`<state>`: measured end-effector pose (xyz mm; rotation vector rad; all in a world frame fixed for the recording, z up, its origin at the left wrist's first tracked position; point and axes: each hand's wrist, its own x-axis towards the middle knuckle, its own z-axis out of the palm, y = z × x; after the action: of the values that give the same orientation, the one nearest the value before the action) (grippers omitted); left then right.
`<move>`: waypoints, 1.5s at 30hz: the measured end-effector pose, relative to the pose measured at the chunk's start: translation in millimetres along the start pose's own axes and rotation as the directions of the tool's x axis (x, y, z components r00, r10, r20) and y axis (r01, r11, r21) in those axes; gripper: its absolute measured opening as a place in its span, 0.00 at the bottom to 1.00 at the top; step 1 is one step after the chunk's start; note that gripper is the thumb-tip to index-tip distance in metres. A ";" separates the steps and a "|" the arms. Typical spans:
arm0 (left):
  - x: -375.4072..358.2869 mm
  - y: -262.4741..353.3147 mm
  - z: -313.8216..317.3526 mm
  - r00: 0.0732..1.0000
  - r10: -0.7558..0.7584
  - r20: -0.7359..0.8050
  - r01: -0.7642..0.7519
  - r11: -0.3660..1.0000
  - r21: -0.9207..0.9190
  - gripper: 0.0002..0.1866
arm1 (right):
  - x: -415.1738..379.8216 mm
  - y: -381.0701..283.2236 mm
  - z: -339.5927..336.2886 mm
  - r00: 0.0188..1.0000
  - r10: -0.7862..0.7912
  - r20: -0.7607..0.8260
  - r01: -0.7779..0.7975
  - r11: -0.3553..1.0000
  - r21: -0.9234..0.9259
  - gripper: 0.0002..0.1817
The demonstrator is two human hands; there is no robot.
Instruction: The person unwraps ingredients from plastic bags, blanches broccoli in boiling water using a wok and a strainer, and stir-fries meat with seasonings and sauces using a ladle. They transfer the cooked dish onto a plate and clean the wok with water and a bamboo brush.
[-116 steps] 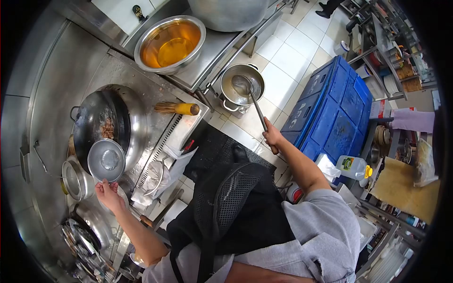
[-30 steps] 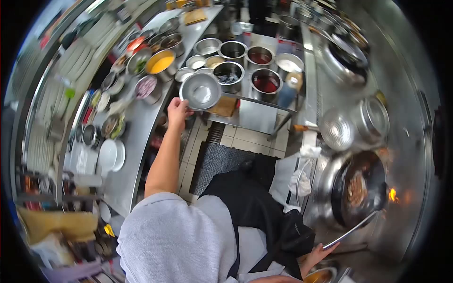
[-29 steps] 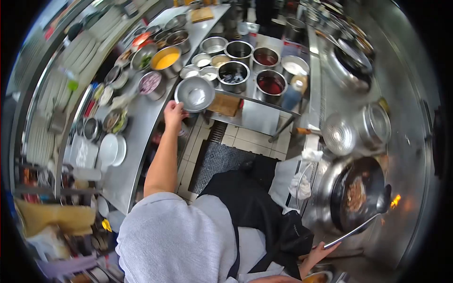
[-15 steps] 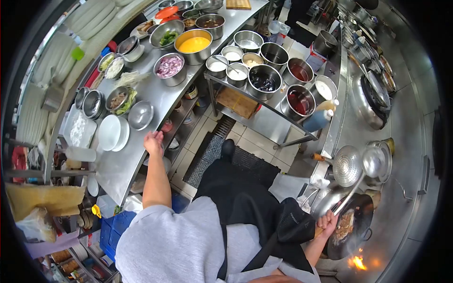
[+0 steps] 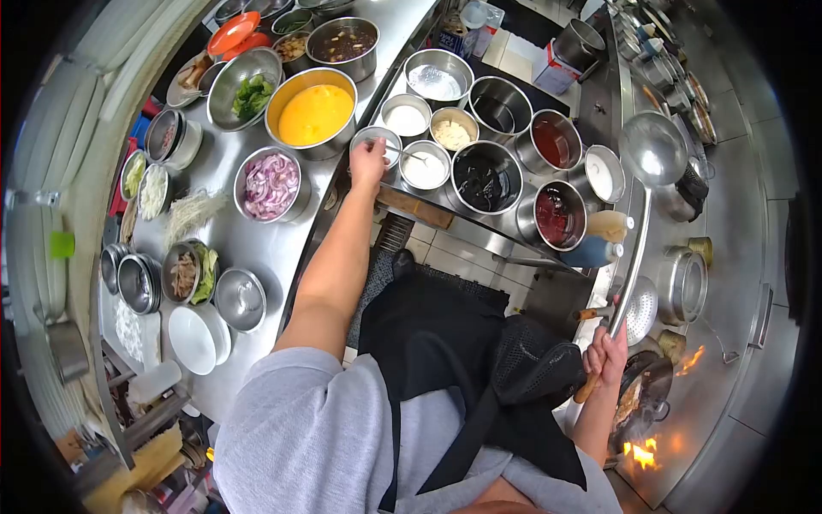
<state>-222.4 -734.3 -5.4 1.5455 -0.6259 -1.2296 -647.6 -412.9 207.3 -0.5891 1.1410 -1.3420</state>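
My left hand (image 5: 369, 161) is stretched out over the rim of a steel bowl at the near left of the condiment stand. Its fingers are closed at the handle end of a thin metal spoon (image 5: 402, 152). The spoon's tip sits in a bowl of white granules (image 5: 425, 165). My right hand (image 5: 605, 353) is wrapped round the wooden-ended handle of a long ladle (image 5: 655, 150), held upright with its bowl empty and pointing away from me. Beyond that hand, a wok (image 5: 655, 377) with food in it sits by orange flames (image 5: 640, 452).
Steel pots of dark sauce (image 5: 486, 177) and red sauce (image 5: 561, 214) crowd the stand. On the left counter are sliced onions (image 5: 271, 186), yellow liquid (image 5: 317, 116) and white bowls (image 5: 193, 340). A perforated strainer (image 5: 640, 310) lies near the wok.
My left hand has moved forward and right from the counter edge to the spoon. My right hand has raised the ladle away from the wok. The view has shifted.
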 end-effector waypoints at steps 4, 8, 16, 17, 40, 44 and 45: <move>-7.5 4.0 10.4 0.925 0.317 0.212 -0.379 0.818 0.432 0.13 | 38.8 -2.7 23.4 0.998 0.063 -0.002 -0.063 0.994 -0.093 0.43; -66.6 41.8 -12.3 0.663 0.607 0.437 -0.747 0.564 0.351 0.08 | 62.7 -8.0 32.4 0.991 0.124 -0.048 -0.131 0.972 -0.195 0.45; -73.3 43.7 -33.2 0.896 0.391 0.211 -0.441 0.839 0.319 0.09 | 97.5 -9.8 27.8 0.978 0.193 -0.079 -0.208 0.938 -0.277 0.44; -68.6 40.1 -25.9 0.924 0.360 0.129 -0.382 0.886 0.265 0.10 | 100.3 -11.1 25.5 0.977 0.199 -0.077 -0.213 0.935 -0.283 0.43; -41.5 -31.1 2.0 0.993 0.041 -0.114 -0.064 0.978 -0.201 0.12 | 111.0 -11.9 -21.3 0.946 0.313 -0.081 -0.319 0.862 -0.393 0.46; -40.8 -32.2 0.9 0.994 0.035 -0.108 -0.058 0.974 -0.220 0.12 | 112.4 -13.3 -23.3 0.929 0.370 -0.024 -0.351 0.858 -0.376 0.47; -40.5 -32.7 0.6 0.994 0.035 -0.107 -0.058 0.974 -0.219 0.12 | 112.7 -14.6 -21.8 0.928 0.371 -0.025 -0.352 0.858 -0.375 0.47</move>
<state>-243.0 -688.7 -19.7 1.3896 -0.4387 -1.1364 -690.6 -516.3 178.3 -0.6364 1.4023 -0.7855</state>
